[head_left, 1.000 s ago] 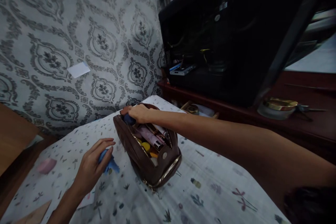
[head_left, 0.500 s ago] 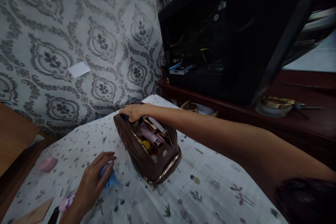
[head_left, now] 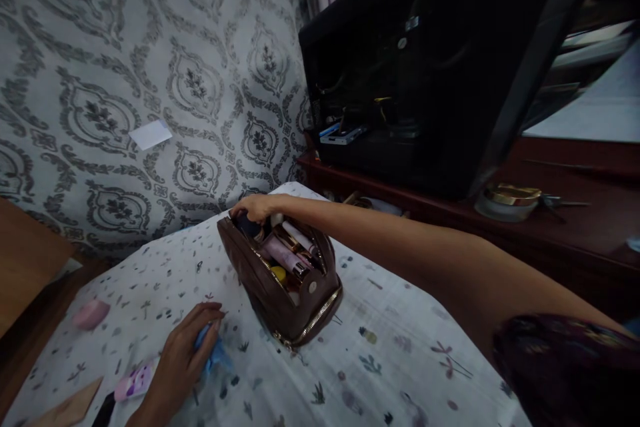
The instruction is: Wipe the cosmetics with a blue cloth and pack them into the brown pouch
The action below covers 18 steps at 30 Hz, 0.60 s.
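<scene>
A brown bag (head_left: 260,297) lay open mid-frame, its long axis slanting from upper left to lower right. The right hand (head_left: 253,208), the nearer, reached its far end, grip hidden; the left hand (head_left: 186,347), apart at lower left, clasped a blue cloth (head_left: 216,355).

Left hand (head_left: 181,361): curled, thumb apart from fingers
Right hand (head_left: 255,208): beyond left hand, fingers bent
Right arm (head_left: 395,241): stretched out
</scene>
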Each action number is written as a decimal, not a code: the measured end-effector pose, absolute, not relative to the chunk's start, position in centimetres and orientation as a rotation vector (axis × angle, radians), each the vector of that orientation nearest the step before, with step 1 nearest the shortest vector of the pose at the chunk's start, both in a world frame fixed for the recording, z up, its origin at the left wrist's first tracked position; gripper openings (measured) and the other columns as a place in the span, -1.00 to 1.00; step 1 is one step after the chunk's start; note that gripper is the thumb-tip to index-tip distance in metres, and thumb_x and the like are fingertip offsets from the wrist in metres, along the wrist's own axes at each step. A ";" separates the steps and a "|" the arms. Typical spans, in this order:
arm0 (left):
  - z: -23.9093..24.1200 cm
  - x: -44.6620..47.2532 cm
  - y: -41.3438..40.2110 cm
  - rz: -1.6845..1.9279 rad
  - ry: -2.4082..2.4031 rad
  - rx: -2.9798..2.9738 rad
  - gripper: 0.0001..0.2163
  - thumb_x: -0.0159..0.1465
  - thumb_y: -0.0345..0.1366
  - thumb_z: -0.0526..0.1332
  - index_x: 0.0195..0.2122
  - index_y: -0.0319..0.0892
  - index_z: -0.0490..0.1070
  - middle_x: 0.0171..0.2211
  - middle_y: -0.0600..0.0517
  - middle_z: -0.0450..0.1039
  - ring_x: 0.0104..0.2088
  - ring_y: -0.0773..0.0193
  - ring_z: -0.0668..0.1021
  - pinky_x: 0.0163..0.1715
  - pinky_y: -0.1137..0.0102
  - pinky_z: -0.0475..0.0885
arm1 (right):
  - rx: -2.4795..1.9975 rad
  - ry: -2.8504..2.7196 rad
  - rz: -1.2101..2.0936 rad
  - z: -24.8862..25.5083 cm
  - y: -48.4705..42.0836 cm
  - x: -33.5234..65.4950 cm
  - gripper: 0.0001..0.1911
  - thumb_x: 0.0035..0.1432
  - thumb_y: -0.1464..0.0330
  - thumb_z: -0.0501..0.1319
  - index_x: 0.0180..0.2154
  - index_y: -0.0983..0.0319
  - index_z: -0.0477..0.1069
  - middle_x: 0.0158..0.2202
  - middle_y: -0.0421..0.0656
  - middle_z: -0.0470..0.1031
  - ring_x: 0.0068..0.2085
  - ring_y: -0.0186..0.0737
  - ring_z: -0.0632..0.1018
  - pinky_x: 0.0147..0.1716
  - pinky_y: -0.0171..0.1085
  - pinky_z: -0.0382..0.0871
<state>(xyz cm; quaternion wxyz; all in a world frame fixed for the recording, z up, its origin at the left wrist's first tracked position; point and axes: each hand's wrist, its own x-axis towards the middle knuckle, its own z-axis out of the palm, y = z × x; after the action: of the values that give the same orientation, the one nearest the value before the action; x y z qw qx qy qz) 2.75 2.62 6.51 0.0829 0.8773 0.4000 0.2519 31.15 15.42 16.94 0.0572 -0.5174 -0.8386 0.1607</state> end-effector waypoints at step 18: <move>3.4 0.5 2.5 0.847 1.374 2.227 -0.57 0.29 0.11 0.11 -0.28 -0.13 0.60 -0.13 -0.10 0.63 -0.11 0.04 0.65 -0.08 0.23 0.57 | -1.731 -2.548 -0.025 17.3 9.7 31.9 -0.61 0.22 0.50 0.16 0.08 0.32 0.46 0.09 0.09 0.51 0.03 0.02 0.58 -0.08 -0.25 0.46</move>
<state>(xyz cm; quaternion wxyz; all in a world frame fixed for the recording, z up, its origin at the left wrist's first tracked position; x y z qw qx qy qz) 0.46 2.46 3.36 0.1945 0.7942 0.4900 0.3022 31.91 9.73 17.28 0.0305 -0.5615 -0.8269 -0.0080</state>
